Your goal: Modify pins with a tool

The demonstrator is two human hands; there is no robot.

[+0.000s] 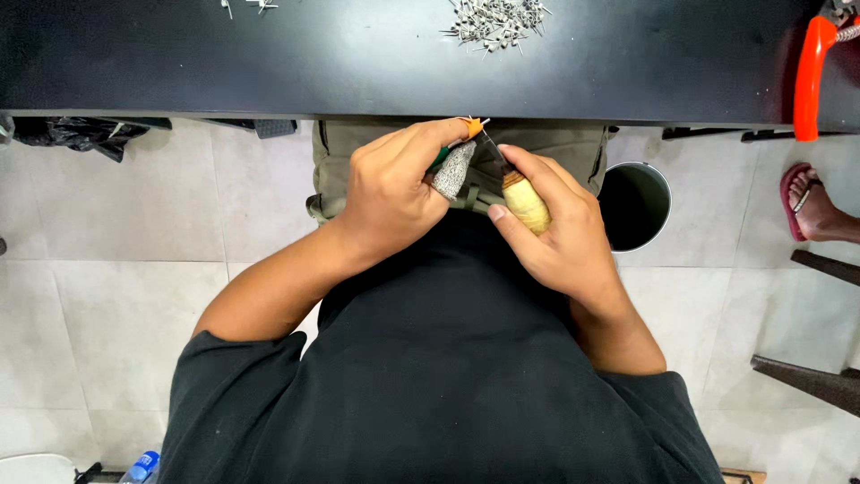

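Left hand [390,188] pinches orange piece [473,126]; right hand [555,229] grips wooden-handled knife [524,202]

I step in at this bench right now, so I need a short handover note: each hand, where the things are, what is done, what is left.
Left hand: thumb in a grey mesh guard, pinching a small orange-tipped piece.
Right hand: gripping a wooden-handled knife, blade at that piece.
Black table: pile of small metal pins; round bin on the floor.
Done and left: cannot tell; the cut is underway.
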